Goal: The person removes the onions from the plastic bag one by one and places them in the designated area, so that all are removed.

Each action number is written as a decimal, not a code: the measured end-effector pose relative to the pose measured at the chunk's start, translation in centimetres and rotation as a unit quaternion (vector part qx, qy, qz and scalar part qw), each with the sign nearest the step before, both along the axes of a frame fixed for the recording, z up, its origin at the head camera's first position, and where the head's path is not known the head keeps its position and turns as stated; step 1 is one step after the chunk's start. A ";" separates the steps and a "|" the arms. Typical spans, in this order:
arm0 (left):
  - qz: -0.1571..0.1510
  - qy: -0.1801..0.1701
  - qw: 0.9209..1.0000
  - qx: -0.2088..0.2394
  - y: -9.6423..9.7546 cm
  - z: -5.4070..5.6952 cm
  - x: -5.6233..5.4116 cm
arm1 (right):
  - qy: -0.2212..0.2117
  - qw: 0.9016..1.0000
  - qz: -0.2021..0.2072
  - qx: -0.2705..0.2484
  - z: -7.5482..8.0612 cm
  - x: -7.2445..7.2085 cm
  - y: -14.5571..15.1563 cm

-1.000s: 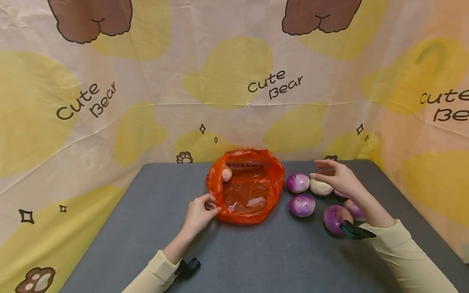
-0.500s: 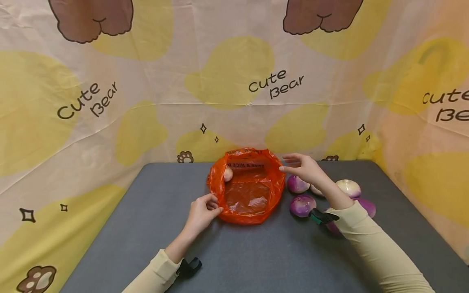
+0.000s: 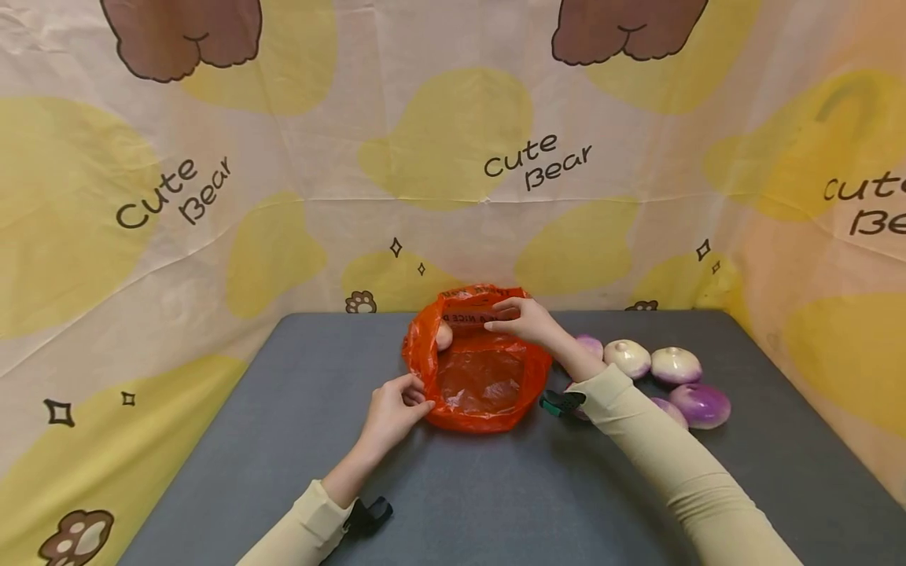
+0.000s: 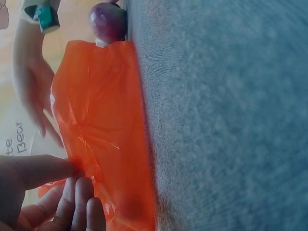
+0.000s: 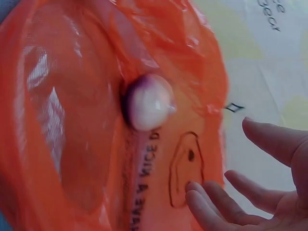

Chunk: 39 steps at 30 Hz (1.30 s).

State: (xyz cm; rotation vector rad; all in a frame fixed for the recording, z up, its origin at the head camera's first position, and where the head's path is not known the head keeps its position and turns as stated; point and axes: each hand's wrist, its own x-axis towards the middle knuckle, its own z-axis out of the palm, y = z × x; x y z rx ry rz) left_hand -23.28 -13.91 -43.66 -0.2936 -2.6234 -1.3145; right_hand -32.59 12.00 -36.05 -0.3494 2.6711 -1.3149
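Note:
An orange-red plastic bag (image 3: 488,422) with printed lettering stands with its mouth wide on the table. My left hand (image 3: 395,409) pinches the bag's near-left rim between thumb and finger, which the left wrist view also shows. Over the far-right part of the mouth is my right hand (image 3: 527,321); its fingers are parted and nothing is between them in the right wrist view. One purple-and-white onion (image 5: 149,102) lies inside the bag, against its left wall in the head view.
Several glossy purple-and-white onions, among them a pale one (image 3: 627,359) and a purple one (image 3: 699,406), lie on the grey table (image 3: 453,503) right of the bag. My right forearm partly covers some. A patterned cloth (image 3: 439,157) hangs behind the table.
My right hand has moved left from above the onions to over the bag's mouth, with nothing visible in it. My left hand stays at the rim.

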 end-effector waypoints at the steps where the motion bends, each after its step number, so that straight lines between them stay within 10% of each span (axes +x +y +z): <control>1: 0.000 -0.001 1.000 -0.001 0.0 0.0 0.0 | -0.008 1.000 -0.002 -0.006 -0.2 -0.2 -0.5; 31: -0.019 -0.021 1.000 0.009 0.1 -0.2 0.3 | -0.077 0.990 -0.048 -0.109 -7.4 -4.4 -8.3; 39: -0.015 -0.008 1.000 0.008 0.1 -0.4 0.1 | -0.032 0.991 -0.040 -0.121 -8.0 -4.7 -9.9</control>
